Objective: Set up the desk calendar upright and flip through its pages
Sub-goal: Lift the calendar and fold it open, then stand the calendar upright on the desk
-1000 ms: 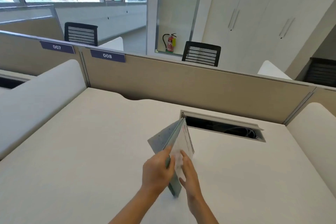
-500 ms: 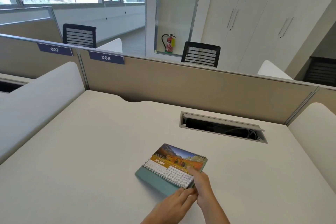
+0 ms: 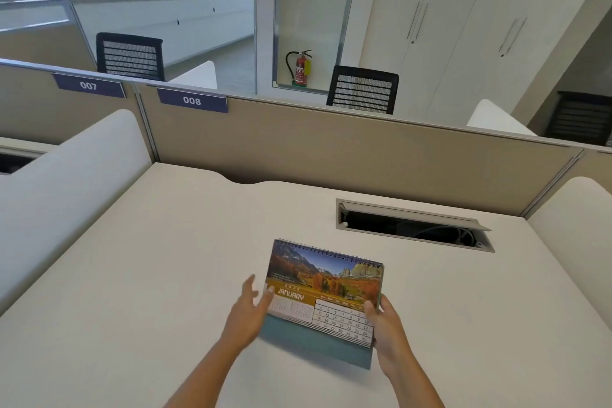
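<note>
Forearms: both are entering from the bottom edge, cut off below the elbows, so nothing more of the person is showing.
Right hand (image 3: 387, 329): it is clamping the lower right corner of the desk calendar (image 3: 326, 291), thumb lying over the date grid, the other fingers hidden behind the card.
Left hand (image 3: 250, 306): it is sitting at the calendar's left edge with fingers spread apart and blurred; the fingertips are reaching the page, but whether they are pressing on it or only brushing it is hard to tell.
Desk calendar: it is standing tilted back near the front middle of the desk (image 3: 132, 275), spiral binding on top, teal base spreading out below the page toward the viewer. The page is showing "JANUARY" under a mountain landscape photo; the year above it and the small print at left are too blurred to read, and the back panel is hidden.
Desk: its pale surface is running out of frame at the bottom and at both sides.
Cable slot (image 3: 414, 225): it is lying open behind and right of the calendar, well apart from it, with dark cables only faintly showing inside.
Partition (image 3: 331, 149): the beige wall is closing off the desk's far edge, carrying labels "007" (image 3: 88, 85) and "008" (image 3: 192, 100).
Beyond the partition: black mesh chairs (image 3: 362, 89) are showing only their backs, and a red fire extinguisher (image 3: 300, 68) is standing behind glass.
</note>
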